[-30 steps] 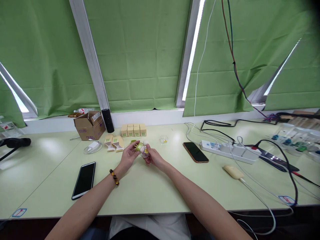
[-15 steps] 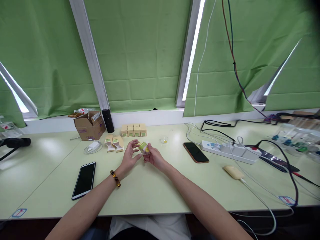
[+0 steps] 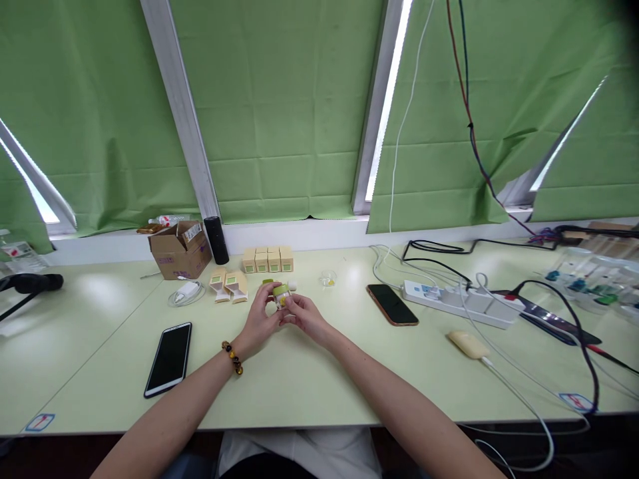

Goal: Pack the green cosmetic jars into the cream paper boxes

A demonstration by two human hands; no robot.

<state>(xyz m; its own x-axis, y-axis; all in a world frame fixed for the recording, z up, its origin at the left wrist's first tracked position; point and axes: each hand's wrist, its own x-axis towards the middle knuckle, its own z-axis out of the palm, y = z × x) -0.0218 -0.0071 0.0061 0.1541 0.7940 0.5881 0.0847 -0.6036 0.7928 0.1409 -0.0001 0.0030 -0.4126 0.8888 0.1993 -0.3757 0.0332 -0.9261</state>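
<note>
Both hands meet over the middle of the table around a small clear bottle with a green top (image 3: 281, 291). My left hand (image 3: 257, 320) is closed on its left side, fingers near the top. From the right, the fingers of my right hand (image 3: 310, 320) pinch its lower part, where some yellow shows. Fingers cover much of the bottle. Just behind lie a small green piece (image 3: 268, 281) and a small white piece (image 3: 292, 285), too small to name. A clear plastic piece with a bit of yellow (image 3: 328, 279) rests farther right.
Several small tan boxes (image 3: 268, 260) stand in a row behind my hands; two opened ones (image 3: 228, 286) lie to the left. Phones lie at left (image 3: 168, 359) and right (image 3: 392, 305). A power strip (image 3: 462, 303) with trailing cables and a cardboard box (image 3: 180, 251) are farther out.
The bottle has turned more upright, its green top now uppermost. My left hand has closed in around it. Small green and white pieces now show on the table behind my hands.
</note>
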